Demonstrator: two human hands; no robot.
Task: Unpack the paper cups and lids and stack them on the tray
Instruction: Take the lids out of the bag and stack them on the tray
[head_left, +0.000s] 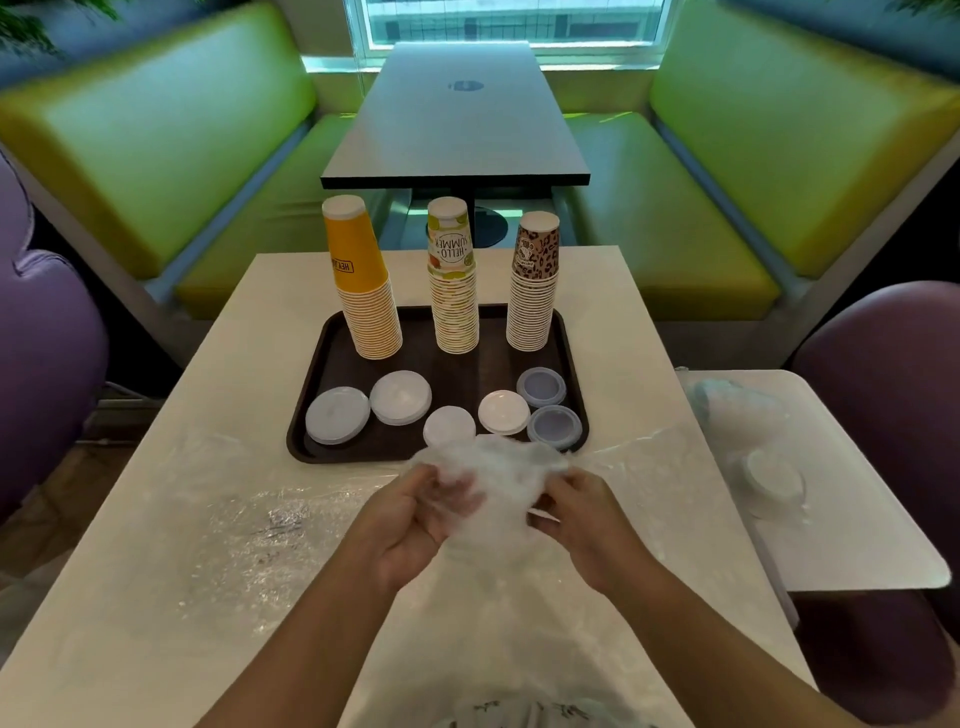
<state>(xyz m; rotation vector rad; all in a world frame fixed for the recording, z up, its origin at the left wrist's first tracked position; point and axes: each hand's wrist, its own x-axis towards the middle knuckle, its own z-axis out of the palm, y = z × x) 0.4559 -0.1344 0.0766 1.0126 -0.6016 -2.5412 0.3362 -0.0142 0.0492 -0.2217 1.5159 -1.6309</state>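
Observation:
A dark brown tray (317, 395) on the white table carries three upside-down stacks of paper cups: yellow (366, 291), "Hello Summer" print (453, 291) and leopard print (534, 291). Several lid piles lie along the tray's near side, among them a translucent pile (337, 414), a white pile (503, 411) and a clear greyish pile (555, 426). Just in front of the tray, my left hand (415, 519) and my right hand (582, 514) both grip a crumpled clear plastic bag (493, 478); whether anything is inside it is unclear.
Clear plastic wrapping (249, 525) lies spread over the near table. A small side table (831, 499) at right holds more plastic-wrapped white lids (769, 473). Purple chairs flank me; green benches and a dark table (457, 119) stand beyond.

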